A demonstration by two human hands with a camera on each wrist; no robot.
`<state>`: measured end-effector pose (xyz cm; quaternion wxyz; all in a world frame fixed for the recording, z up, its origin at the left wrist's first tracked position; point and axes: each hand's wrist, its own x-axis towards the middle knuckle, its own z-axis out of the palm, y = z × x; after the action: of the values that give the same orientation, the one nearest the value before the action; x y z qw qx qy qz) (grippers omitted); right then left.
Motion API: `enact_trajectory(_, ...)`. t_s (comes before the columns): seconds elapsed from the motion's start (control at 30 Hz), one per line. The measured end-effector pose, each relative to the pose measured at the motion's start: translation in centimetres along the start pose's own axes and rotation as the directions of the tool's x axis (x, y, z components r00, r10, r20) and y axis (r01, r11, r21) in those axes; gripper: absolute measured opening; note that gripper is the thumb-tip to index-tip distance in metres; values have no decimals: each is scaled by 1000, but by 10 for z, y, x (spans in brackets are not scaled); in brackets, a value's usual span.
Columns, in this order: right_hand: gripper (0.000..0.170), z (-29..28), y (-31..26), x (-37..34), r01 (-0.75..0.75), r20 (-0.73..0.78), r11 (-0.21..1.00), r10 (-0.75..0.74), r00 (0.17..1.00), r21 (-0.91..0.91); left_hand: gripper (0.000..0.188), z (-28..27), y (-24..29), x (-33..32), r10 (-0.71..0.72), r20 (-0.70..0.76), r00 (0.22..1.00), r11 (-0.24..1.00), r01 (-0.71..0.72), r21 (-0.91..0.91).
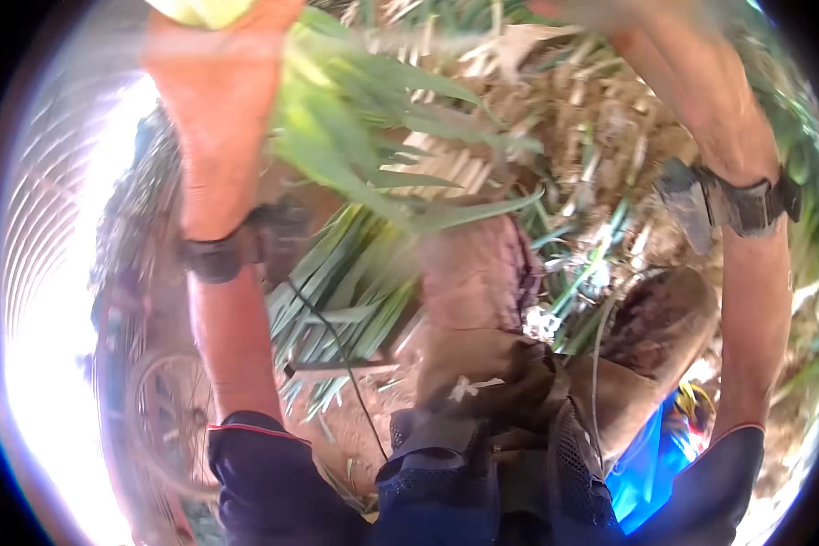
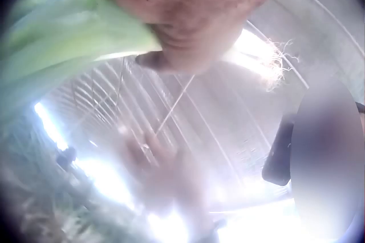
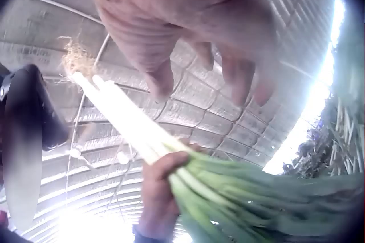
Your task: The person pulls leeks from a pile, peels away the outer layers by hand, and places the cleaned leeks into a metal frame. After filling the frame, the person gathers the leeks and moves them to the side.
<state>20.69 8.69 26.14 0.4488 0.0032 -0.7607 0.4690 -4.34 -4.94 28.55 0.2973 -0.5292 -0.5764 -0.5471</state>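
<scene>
My left hand [image 3: 161, 189] grips a bunch of green onions [image 3: 134, 120] around the shanks, where white turns to green. Thin roots [image 2: 279, 63] stick out at one end in the left wrist view, and long green leaves [image 1: 337, 114] hang from the other in the head view. My right hand [image 3: 188, 26] is apart from the bunch, above it in the right wrist view, its fingers spread and holding nothing. The same right hand shows blurred in the left wrist view. In the head view both hands are partly cut off by the top edge.
Beside my legs, more green onions [image 1: 355, 296] lie piled on a low frame [image 1: 364, 366]. Loose stalks and dry leaves cover the soil [image 1: 646, 141]. A blue bag [image 1: 642, 469] sits by my right thigh, and a spoked wheel [image 1: 175, 414] stands at left. Ribbed sheeting [image 3: 222, 123] arches overhead.
</scene>
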Motion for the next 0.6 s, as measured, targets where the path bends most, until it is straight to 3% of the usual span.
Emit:
enact_trajectory(0.03, 81, -3, 6, 2, -263, 26, 958, 261, 965, 117, 42, -25, 3, 3, -1, -5, 1000, 999, 1, 44)
enact_trajectory(0.07, 63, 8, 20, -9, -267, -119, 944, 293, 949, 196, 35, -47, 9, 4, -20, 60, 998, 977, 7, 215)
enact_trajectory(0.1, 63, 4, 52, -12, -263, -94, 940, 288, 953, 219, 27, -69, 11, 4, -53, 120, 991, 926, 4, 378)
enact_trajectory(0.13, 58, -13, 98, -12, -281, -33, 926, 299, 954, 251, 32, -95, 5, 7, -175, 189, 966, 888, 72, 453)
enact_trajectory(0.17, 54, -27, 135, -17, -303, 28, 910, 308, 951, 281, 32, -120, -2, 7, -185, 182, 966, 873, 76, 483)
enact_trajectory(0.23, 65, -44, 177, -35, -438, 129, 860, 419, 899, 261, 46, -163, -7, 1, -414, 320, 852, 672, 49, 739)
enact_trajectory(0.27, 62, -46, 192, -44, -506, 112, 822, 495, 862, 263, 59, -173, -3, -8, -506, 308, 806, 603, 76, 794)
enact_trajectory(0.3, 60, -48, 205, -55, -568, 88, 780, 567, 819, 263, 60, -200, -30, -21, -400, 332, 854, 447, -135, 884)
enact_trajectory(0.37, 53, -56, 234, -77, -631, 94, 722, 634, 767, 283, 60, -214, -42, -50, -522, 382, 763, 315, -244, 917)
enact_trajectory(0.4, 48, -57, 244, -85, -689, 86, 661, 700, 709, 298, 55, -222, -56, -69, -622, 371, 690, 270, -256, 928)
enact_trajectory(0.43, 48, -55, 250, -89, -690, 90, 657, 701, 707, 302, 51, -227, -74, -91, -711, 352, 609, 229, -273, 934)
enact_trajectory(0.5, 55, -58, 256, -98, -792, 128, 587, 784, 608, 169, 44, -221, -106, -141, -825, 372, 425, 317, -198, 928)
enact_trajectory(0.57, 56, -52, 248, -96, -779, 124, 609, 770, 626, 148, 40, -196, -139, -201, -850, 409, 331, 396, -109, 912)
enact_trajectory(0.6, 57, -47, 243, -96, -783, 139, 611, 771, 622, 113, 39, -187, -173, -247, -795, 488, 362, 501, -62, 863)
